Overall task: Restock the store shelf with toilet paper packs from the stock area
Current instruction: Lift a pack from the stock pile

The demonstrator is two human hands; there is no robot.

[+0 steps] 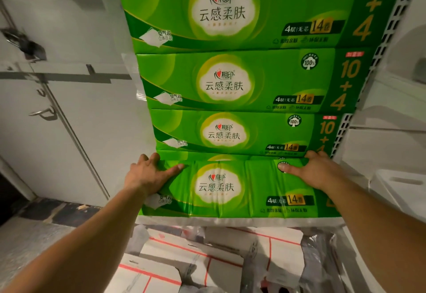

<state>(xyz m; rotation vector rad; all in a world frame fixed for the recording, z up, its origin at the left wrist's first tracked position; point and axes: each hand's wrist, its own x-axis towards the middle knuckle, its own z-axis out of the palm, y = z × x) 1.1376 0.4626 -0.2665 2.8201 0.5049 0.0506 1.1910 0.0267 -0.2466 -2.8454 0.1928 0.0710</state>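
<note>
A stack of green toilet paper packs fills the middle of the head view. The bottom pack (230, 189) sticks out toward me from under three others (230, 80). My left hand (151, 174) grips its upper left corner, fingers curled over the top edge and thumb lying on the front face. My right hand (309, 170) grips the upper right corner the same way, thumb on the front.
White cabinet doors with metal handles (43, 113) stand to the left. A perforated shelf upright (345, 129) and white shelves (391, 127) are on the right. Below the packs lie flattened white cartons with red lines (207, 258) and plastic wrap.
</note>
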